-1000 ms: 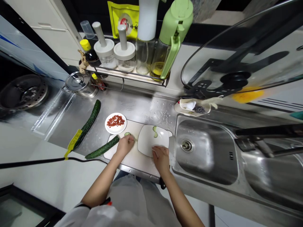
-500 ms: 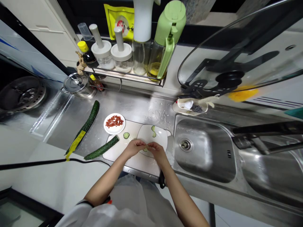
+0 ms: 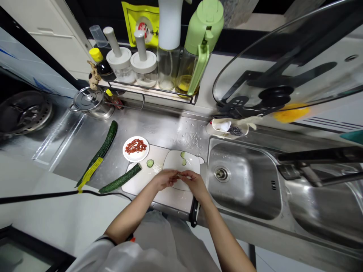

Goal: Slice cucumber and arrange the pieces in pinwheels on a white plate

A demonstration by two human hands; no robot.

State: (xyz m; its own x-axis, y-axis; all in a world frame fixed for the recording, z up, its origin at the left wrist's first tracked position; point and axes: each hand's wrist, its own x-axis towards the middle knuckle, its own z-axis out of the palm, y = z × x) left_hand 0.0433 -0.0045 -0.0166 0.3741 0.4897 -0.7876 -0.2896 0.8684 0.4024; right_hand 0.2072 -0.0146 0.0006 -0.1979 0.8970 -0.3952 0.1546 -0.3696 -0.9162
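Observation:
Over the near part of a white plate [image 3: 193, 161], my left hand [image 3: 166, 179] and my right hand [image 3: 195, 183] meet with their fingertips pinched together. Something small seems to be between them, too hidden to name. Thin curved cucumber slices [image 3: 183, 158] lie on the plate's far side. Beneath the plate is a white cutting board [image 3: 170, 201], which also carries a round cucumber slice [image 3: 150, 163] and the end of a cut cucumber [image 3: 120, 180]. A small white dish [image 3: 139, 158] of dried red berries [image 3: 136, 146] stands at the board's far left corner.
A whole cucumber [image 3: 105, 145] with yellow tape lies on the left. The black handle [image 3: 194, 216] of a tool juts over the counter's front edge. The sink [image 3: 246, 181] is at right; a steel pot [image 3: 90, 102] and a rack [image 3: 147, 88] of seasonings stand behind.
Both my hands have shifted slightly, and their fingers have turned and drawn closer together. A cucumber piece visible under them on the plate is now covered. The rest stays in place.

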